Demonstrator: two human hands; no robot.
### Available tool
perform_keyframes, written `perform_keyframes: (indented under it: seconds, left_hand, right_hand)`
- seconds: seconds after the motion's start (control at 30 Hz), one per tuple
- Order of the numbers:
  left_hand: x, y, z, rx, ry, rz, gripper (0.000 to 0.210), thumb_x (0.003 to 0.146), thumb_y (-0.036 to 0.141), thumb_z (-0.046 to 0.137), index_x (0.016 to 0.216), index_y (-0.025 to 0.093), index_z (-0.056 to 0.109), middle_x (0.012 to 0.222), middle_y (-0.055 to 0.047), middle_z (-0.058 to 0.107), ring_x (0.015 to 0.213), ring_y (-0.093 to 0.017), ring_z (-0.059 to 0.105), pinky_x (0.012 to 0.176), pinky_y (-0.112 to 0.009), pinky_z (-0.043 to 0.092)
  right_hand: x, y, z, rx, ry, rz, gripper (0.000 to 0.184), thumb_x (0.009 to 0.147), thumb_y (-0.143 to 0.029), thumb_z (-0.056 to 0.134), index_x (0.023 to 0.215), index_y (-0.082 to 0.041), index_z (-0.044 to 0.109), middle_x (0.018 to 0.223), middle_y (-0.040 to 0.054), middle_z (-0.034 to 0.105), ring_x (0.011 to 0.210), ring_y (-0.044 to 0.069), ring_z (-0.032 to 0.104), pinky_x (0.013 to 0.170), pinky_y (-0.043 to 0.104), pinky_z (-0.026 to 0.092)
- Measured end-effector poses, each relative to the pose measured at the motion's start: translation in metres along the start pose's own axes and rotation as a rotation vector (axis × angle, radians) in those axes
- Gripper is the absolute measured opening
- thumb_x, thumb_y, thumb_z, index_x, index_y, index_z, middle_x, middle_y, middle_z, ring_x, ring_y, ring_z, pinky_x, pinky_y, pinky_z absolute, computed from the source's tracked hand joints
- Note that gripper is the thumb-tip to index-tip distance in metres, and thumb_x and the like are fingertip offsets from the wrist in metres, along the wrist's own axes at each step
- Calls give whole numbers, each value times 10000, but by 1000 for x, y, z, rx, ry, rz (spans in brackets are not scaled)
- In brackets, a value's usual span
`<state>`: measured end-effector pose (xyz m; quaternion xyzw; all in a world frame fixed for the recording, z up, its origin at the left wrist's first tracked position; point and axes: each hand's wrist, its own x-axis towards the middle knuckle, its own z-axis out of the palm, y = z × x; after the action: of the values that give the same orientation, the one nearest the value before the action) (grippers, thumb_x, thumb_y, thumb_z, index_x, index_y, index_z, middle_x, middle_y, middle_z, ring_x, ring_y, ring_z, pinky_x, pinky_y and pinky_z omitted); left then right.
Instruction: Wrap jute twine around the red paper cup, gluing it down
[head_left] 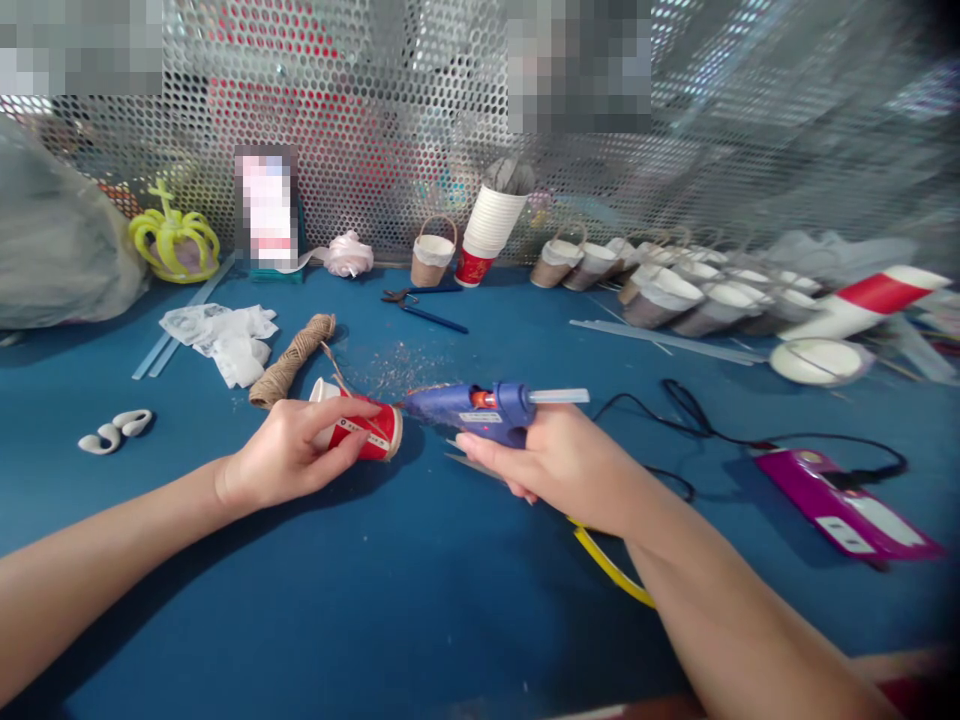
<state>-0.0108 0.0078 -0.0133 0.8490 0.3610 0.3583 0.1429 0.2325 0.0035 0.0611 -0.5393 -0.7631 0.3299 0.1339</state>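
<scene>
My left hand (300, 445) holds a red and white paper cup (386, 428) on its side, fingers pressed over it. Twine runs from a brown twine bundle (294, 360) onto the cup, and some of it lies along the cup's base rim. In my right hand (544, 455) is a blue hot glue gun (495, 405) with a clear glue stick (561, 396) sticking out of its back. The gun's nozzle points left, close to the cup's base; whether it touches cannot be made out. A thin pointed metal blade or tip (474, 460) shows beneath my right hand.
Pliers (424, 308) lie beyond the gun. Several twine-wrapped cups with handles (660, 297) stand at the back right, near a leaning stack of paper cups (491, 225). A black cable (690, 415) runs to a purple power strip (844, 505). White lace (225, 335) lies left.
</scene>
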Motion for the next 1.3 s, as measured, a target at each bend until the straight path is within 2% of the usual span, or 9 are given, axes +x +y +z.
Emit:
perform_keyframes:
  seconds: [0.4, 0.73, 0.97, 1.2, 1.3]
  left_hand:
    - [1, 1, 0, 3, 24, 47, 233, 846, 182, 488, 1035, 87, 585, 373, 117, 339, 334, -54, 287, 391, -171, 307]
    - [2, 1, 0, 4, 22, 36, 237, 847, 195, 473, 1029, 93, 585, 386, 101, 398, 323, -49, 300, 375, -171, 302]
    - [1, 2, 0, 14, 20, 8, 229, 847, 207, 482, 1026, 117, 594, 367, 114, 324, 324, -53, 288, 379, -184, 297]
    - [-1, 0, 1, -19, 0, -47, 254, 851, 218, 488, 1055, 107, 591, 437, 73, 469, 329, -44, 314, 375, -176, 313]
    - [-1, 0, 1, -7, -5, -66, 255, 849, 228, 489, 1051, 121, 601, 424, 73, 462, 325, -49, 314, 378, -180, 321]
  right_hand:
    - [-3, 1, -1, 26, -19, 25, 260, 797, -319, 521, 573, -191, 490, 386, -53, 488, 347, 87, 484, 385, 189, 405]
    - [-5, -2, -3, 28, -11, 12, 267, 788, -310, 519, 550, -199, 471, 360, -63, 464, 321, 80, 458, 366, 187, 387]
    - [-2, 0, -1, 7, -1, -10, 301, 794, -313, 520, 524, -202, 450, 371, -55, 489, 334, 87, 479, 391, 196, 401]
    - [-9, -2, -2, -27, 23, 39, 328, 786, -349, 532, 514, -218, 406, 343, -63, 459, 312, 93, 460, 371, 211, 384]
    - [-10, -2, -2, -32, 18, 23, 311, 786, -336, 525, 521, -222, 407, 341, -65, 461, 307, 96, 451, 363, 221, 376]
